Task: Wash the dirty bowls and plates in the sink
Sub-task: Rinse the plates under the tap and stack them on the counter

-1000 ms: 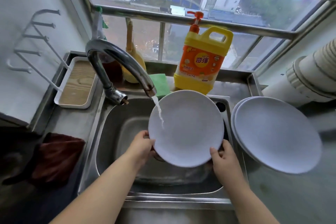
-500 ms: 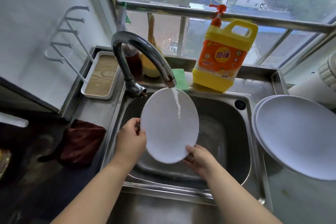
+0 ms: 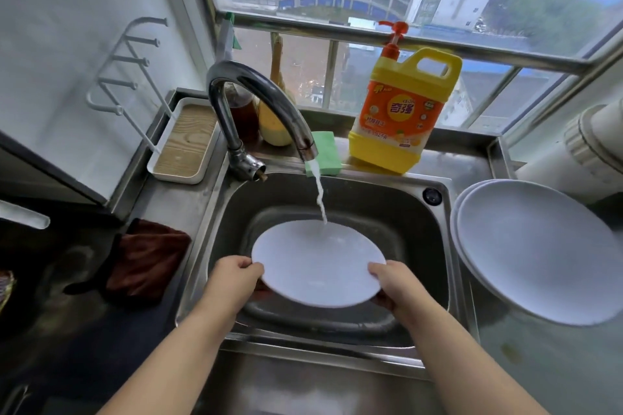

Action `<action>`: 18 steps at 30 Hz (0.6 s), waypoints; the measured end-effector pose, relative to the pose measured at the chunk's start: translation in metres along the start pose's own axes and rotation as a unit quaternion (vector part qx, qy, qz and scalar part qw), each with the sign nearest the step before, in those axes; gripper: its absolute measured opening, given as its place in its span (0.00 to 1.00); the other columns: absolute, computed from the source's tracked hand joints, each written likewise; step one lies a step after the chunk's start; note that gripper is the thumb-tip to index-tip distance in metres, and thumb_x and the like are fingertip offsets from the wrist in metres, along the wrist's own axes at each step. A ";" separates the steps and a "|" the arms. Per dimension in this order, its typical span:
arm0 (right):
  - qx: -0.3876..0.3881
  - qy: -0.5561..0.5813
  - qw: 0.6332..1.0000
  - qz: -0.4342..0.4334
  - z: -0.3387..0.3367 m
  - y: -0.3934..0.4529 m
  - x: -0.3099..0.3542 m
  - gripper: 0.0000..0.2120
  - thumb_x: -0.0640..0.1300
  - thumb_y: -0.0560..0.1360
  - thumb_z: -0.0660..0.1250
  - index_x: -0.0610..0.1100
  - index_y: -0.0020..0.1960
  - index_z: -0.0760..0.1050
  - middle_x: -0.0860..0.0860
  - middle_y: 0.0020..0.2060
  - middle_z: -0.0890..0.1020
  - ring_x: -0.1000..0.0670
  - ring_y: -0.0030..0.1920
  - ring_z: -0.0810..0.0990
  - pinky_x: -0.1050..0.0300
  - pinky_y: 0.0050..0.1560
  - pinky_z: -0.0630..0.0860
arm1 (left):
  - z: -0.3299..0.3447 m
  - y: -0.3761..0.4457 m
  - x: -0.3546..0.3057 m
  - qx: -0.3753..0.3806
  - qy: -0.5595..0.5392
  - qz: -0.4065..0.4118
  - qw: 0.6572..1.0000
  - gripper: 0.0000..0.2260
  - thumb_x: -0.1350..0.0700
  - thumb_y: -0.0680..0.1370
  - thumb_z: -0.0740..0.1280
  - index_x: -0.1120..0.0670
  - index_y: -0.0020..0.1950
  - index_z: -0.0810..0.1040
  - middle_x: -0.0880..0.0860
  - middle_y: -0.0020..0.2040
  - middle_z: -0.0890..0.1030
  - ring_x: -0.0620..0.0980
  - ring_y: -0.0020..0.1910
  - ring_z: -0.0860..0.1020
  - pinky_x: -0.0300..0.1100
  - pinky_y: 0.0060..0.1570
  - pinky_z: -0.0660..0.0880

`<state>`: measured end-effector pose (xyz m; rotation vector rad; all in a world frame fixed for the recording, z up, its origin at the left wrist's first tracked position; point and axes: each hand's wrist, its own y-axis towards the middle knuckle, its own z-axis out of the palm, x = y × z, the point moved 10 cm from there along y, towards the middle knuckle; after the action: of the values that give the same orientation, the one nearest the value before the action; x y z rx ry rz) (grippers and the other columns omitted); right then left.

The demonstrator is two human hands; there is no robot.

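A white plate [image 3: 317, 263] lies nearly flat over the steel sink [image 3: 397, 209], held by both hands. My left hand [image 3: 234, 280] grips its left rim, thumb on top. My right hand [image 3: 392, 283] grips the right rim the same way. Water runs from the curved tap [image 3: 266, 104] onto the plate's far edge. Two more white plates [image 3: 539, 253] are stacked on the counter right of the sink.
A yellow and orange dish soap jug [image 3: 403, 114] and a green sponge [image 3: 325, 153] stand behind the sink. A white tray with a wooden base [image 3: 185, 141] sits at the left, a dark red cloth [image 3: 148, 259] below it. White pipes [image 3: 580, 158] run at far right.
The plate has gone from standing tilted under the tap to lying nearly flat and lower in the sink. Both hands now hold opposite rims. The view has shifted downward.
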<state>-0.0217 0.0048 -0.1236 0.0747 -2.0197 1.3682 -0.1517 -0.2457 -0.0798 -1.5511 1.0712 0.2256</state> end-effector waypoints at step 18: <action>-0.167 -0.381 0.825 -0.382 -0.031 -0.086 0.093 0.07 0.49 0.81 0.56 0.49 0.54 0.71 0.50 0.37 0.81 0.45 0.36 0.79 0.52 0.37 0.75 | 0.081 0.016 -0.003 0.133 -0.076 -0.038 0.987 0.14 0.59 0.81 0.63 0.62 0.65 0.70 0.58 0.51 0.78 0.56 0.48 0.79 0.44 0.45 0.77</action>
<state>-0.0425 0.0220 0.0037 1.3017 -2.3827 0.4559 -0.1321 -0.1723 -0.1132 -1.3095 0.8817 0.1390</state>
